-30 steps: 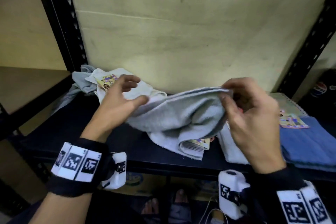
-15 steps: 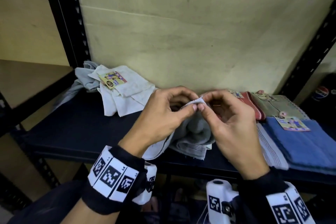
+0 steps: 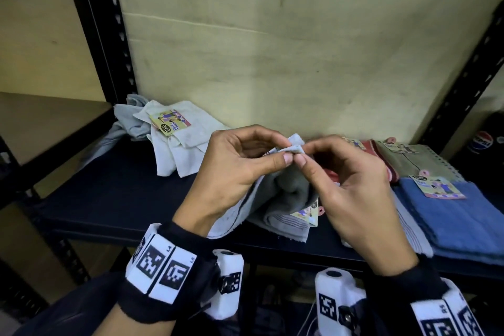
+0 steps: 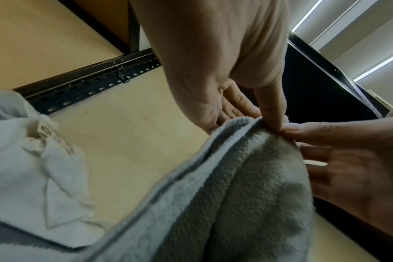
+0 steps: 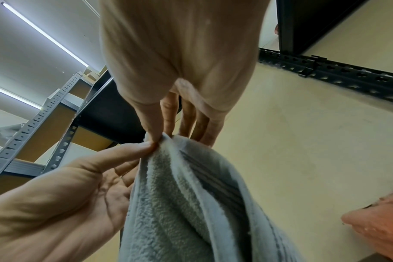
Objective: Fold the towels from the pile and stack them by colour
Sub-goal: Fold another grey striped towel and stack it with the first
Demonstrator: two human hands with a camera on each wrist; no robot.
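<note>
A grey towel (image 3: 289, 194) hangs doubled over the black shelf (image 3: 122, 194), its lower part resting on it. My left hand (image 3: 282, 151) and right hand (image 3: 302, 157) meet at its top and each pinches a corner between thumb and forefinger. The left wrist view shows the left hand (image 4: 274, 124) pinching the towel (image 4: 247, 186) edge. The right wrist view shows the right hand (image 5: 159, 140) pinching the towel (image 5: 191, 203) the same way. An unfolded white towel (image 3: 185, 144) with a label lies at the back left over another grey towel (image 3: 128, 120).
Folded towels lie on the right: a blue towel (image 3: 458, 215), an olive towel (image 3: 420, 161), a red towel (image 3: 373, 150) and a striped pale towel (image 3: 411, 229). Black uprights (image 3: 101, 35) flank the shelf. A Pepsi bottle (image 3: 481, 142) stands far right.
My hands, spread apart with the towel stretched between them, have come together at the centre. The towel's corners now meet and the cloth hangs doubled.
</note>
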